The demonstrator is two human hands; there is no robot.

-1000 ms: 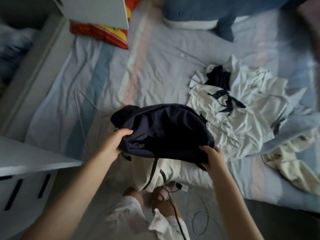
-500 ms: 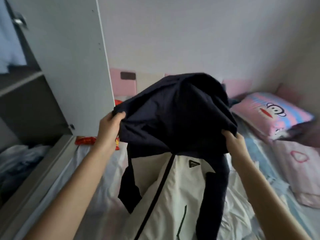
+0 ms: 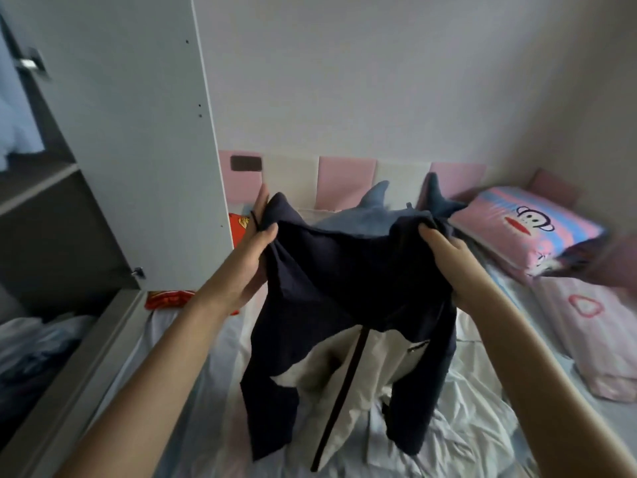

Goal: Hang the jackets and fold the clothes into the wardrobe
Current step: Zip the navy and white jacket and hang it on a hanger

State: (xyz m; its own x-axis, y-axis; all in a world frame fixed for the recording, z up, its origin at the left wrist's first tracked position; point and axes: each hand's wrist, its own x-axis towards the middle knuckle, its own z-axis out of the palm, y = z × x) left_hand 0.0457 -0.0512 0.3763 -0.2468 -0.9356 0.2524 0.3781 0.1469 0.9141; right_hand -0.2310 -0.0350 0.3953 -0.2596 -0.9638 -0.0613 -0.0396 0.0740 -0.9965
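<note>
Jacket (image 3: 344, 288) held up before me over bed (image 3: 482, 408). Shoulder line runs hand to hand; body and sleeves hang straight down. My left hand (image 3: 256, 243) pinches one shoulder, my right hand (image 3: 444, 250) grips other. Wardrobe (image 3: 44, 215) stands open off to left, left hand nearer it.

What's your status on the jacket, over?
Left hand and right hand each grip a shoulder. Jacket held up over bed, sleeves hanging. Wardrobe door open, left.
</note>
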